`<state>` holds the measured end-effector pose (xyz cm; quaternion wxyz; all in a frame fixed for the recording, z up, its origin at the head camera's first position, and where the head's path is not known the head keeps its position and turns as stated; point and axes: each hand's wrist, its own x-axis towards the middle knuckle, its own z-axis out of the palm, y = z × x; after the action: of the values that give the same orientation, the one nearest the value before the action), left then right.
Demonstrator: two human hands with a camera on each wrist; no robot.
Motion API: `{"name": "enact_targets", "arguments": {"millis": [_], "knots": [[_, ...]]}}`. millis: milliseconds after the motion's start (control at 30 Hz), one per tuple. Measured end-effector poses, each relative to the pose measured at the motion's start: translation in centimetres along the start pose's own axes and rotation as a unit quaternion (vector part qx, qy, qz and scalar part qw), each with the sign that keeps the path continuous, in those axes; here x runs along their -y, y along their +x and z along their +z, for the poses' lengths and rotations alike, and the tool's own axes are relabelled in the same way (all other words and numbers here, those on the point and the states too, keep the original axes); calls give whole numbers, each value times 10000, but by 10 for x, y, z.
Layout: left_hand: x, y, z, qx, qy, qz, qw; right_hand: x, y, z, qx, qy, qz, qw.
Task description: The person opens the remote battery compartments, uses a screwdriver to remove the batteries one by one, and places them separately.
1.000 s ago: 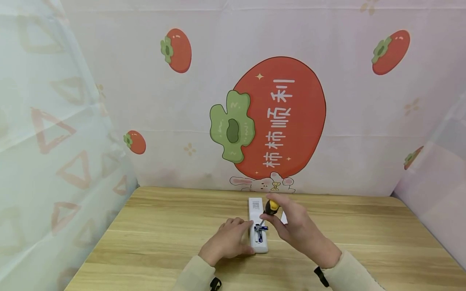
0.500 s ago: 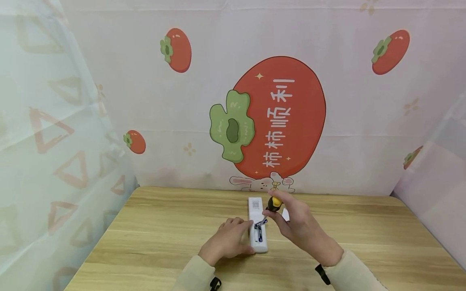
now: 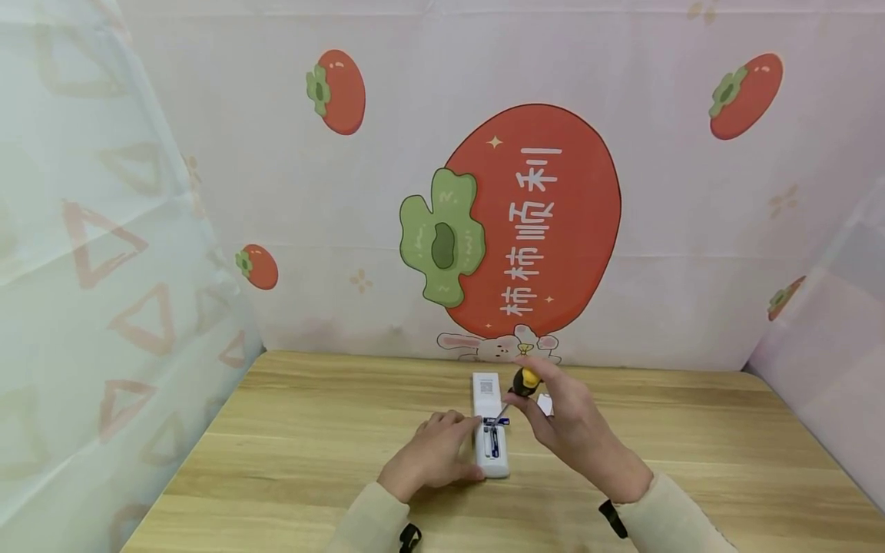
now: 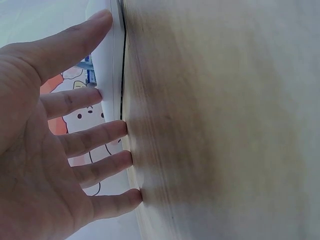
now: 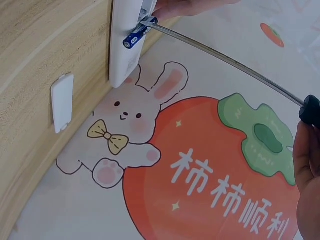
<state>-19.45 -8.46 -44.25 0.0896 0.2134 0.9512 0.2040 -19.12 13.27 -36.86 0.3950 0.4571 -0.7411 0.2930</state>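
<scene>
A white remote control (image 3: pixel 486 393) lies back side up, its battery compartment uncovered. My left hand (image 3: pixel 432 455) is at its left side, index finger and thumb touching the edge; in the left wrist view the fingers (image 4: pixel 75 140) are spread and fairly straight. My right hand (image 3: pixel 579 434) grips the yellow-and-black handle of a screwdriver (image 5: pixel 225 58), whose shaft slants down to the compartment. At its tip, a blue battery (image 5: pixel 134 39) lies crosswise, one end sticking out over the remote's right side. A second blue battery (image 3: pixel 494 444) sits lengthwise in the compartment.
A small white battery cover (image 5: pixel 62 102) lies on the wooden table (image 3: pixel 332 415), right of the remote and partly behind my right hand in the head view. A printed cloth (image 3: pixel 373 192) hangs behind the table.
The crosswise battery has shifted toward the compartment's far end and tilted along the way. My right hand and screwdriver have moved slightly right, showing more of the cover. My left hand stays in place.
</scene>
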Motion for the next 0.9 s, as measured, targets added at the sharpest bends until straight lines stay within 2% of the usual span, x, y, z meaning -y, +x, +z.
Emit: {"name": "enact_targets", "arguments": {"millis": [500, 733, 900], "knots": [[-1, -1, 0, -6, 29, -25, 10000, -1, -2, -3, 94, -105, 295, 9995], [0, 0, 1, -8, 57, -55, 10000, -2, -1, -1, -41, -99, 176, 9998], [0, -1, 1, -52, 128, 1, 9999, -3, 3, 1, -175, -191, 267, 9993]]}}
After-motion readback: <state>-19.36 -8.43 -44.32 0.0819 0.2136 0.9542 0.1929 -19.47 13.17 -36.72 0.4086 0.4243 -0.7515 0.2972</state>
